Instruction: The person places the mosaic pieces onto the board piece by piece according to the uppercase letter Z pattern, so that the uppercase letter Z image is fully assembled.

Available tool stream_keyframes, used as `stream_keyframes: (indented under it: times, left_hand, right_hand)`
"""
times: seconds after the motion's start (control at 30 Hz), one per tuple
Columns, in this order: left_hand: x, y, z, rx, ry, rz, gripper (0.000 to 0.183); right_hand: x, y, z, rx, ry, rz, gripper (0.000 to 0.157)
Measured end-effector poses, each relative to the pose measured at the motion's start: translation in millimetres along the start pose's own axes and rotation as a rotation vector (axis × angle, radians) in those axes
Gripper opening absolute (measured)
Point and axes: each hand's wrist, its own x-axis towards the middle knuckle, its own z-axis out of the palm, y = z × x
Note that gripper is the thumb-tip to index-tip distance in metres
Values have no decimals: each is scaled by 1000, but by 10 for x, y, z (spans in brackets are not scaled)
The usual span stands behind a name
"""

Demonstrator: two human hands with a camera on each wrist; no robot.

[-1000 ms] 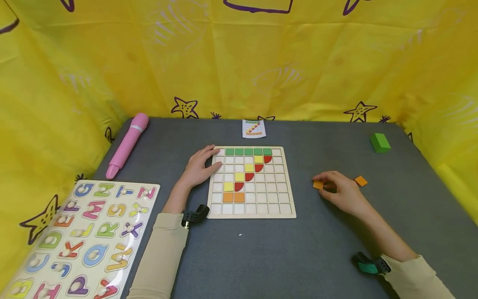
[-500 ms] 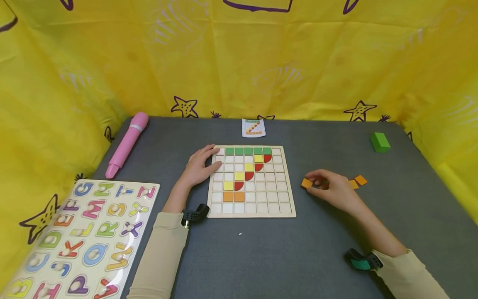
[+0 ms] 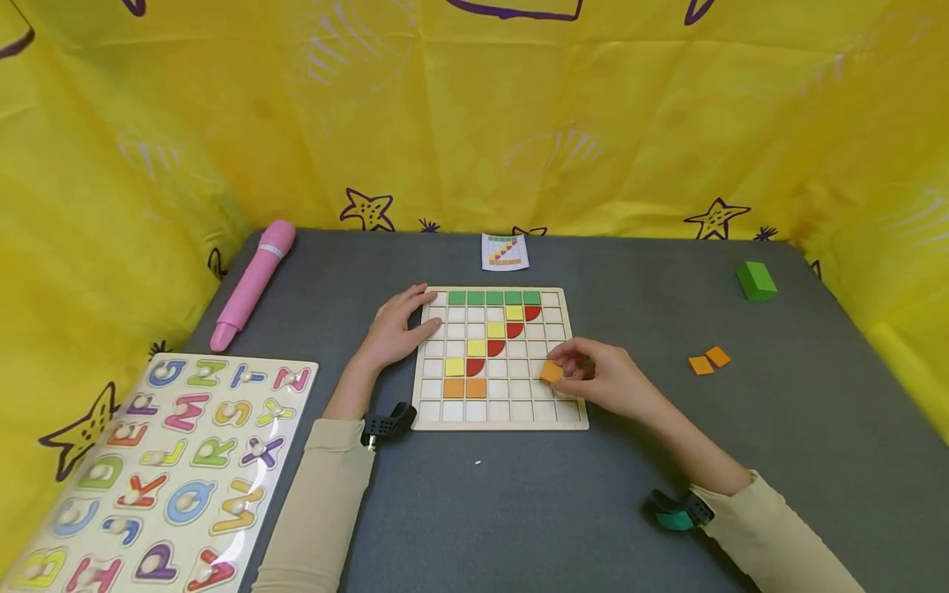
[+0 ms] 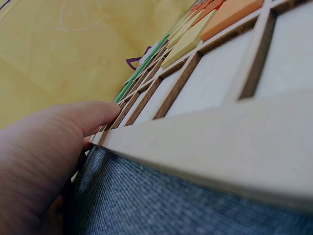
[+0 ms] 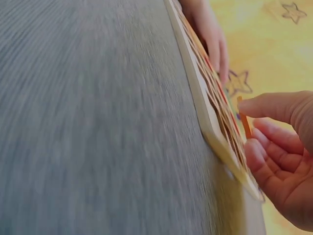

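A pale square grid board lies mid-table with green, yellow, red and orange pieces in some cells. My left hand rests on its left edge, fingers extended toward the far left corner, thumb over the rim. Over the right part of the board, my right hand pinches an orange square tile between thumb and fingertips. In the right wrist view that tile appears edge-on and thin, above the board. Two orange squares sit in the row second from the near edge, toward the left.
Two loose orange tiles lie right of the board. A small pattern card lies behind it. A green block sits at the far right. On the left are a pink microphone-shaped object and a letter puzzle board.
My right hand has carried the orange tile leftward from beside the two loose tiles to over the board's right side. The left hand has stayed on the board's edge.
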Motion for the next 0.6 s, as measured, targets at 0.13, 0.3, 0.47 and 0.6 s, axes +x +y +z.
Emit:
stream_keyframes:
  times: [0.13, 0.3, 0.47, 0.6]
  left_hand:
    - [-5, 3, -3, 3, 2, 9, 55]
    - [-6, -3, -6, 1, -1, 5, 55]
    - [-4, -8, -5, -4, -7, -4, 54]
    - [-2, -6, -4, -5, -8, -6, 54]
  right_hand:
    - [76, -97, 129, 45, -42, -41, 27]
    - [155, -179, 279, 44, -85, -110, 21]
    - [200, -241, 389, -32, -94, -203, 16]
    - [222, -268, 435, -76, -93, -270, 12]
